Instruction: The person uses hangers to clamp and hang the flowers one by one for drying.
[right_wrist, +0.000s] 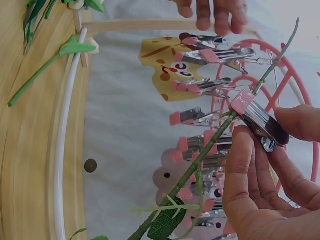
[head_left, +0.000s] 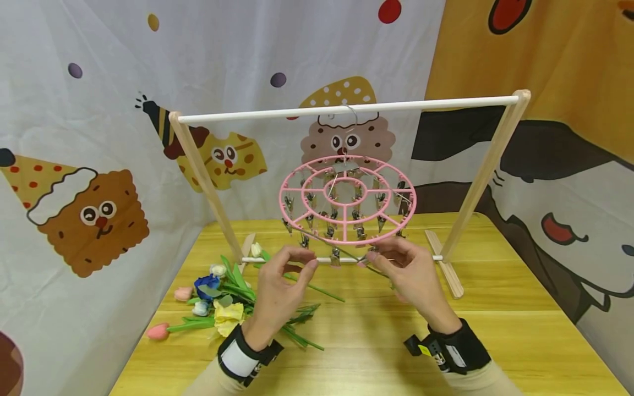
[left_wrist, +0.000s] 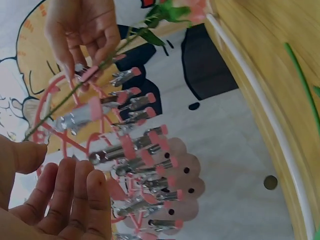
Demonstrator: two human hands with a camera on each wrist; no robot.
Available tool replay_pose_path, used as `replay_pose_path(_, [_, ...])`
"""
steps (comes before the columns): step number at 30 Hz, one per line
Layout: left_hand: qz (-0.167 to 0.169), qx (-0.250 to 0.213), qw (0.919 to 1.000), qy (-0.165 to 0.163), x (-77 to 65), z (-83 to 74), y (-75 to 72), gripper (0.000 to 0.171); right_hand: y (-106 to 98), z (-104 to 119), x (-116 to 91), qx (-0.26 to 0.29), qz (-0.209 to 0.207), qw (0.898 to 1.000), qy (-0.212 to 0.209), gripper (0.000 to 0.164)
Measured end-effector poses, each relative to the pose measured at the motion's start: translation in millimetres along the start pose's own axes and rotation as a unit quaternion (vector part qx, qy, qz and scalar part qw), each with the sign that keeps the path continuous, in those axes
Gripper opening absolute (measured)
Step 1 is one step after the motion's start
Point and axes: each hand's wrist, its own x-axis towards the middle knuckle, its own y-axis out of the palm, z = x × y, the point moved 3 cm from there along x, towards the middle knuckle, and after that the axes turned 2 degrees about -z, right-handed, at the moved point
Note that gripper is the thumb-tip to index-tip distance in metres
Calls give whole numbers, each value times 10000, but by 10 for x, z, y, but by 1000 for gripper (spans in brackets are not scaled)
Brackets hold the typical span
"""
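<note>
A round pink clip hanger (head_left: 345, 242) hangs by its hook, with several metal clips dangling from its rings. Under its front right edge, my right hand (head_left: 416, 280) pinches a pink-tipped metal clip (right_wrist: 257, 117) between thumb and fingers. This clip's tips lie across a green flower stem (right_wrist: 187, 172), which slants beneath the hanger. At the stem's far end, the left wrist view catches a pink blossom (left_wrist: 196, 11) beside green leaves. My left hand (head_left: 279, 286) is raised near the hanger's front left, thumb and fingers apart, holding nothing, close to the thin stem end.
The hanger's hook sits on a white rod (head_left: 277, 114) between wooden side posts (head_left: 487, 170). Artificial flowers lie in a heap at left on the wooden table (head_left: 366, 352), among them a blue rose (head_left: 208, 286), a yellow flower (head_left: 229, 316) and pink tulips (head_left: 158, 331).
</note>
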Motion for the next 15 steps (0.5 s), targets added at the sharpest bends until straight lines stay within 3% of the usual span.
replay_pose_path(15, [375,732,9964,-187,-65,238,-90,10,-188,-31,21,-219,-271,9993,-134,21])
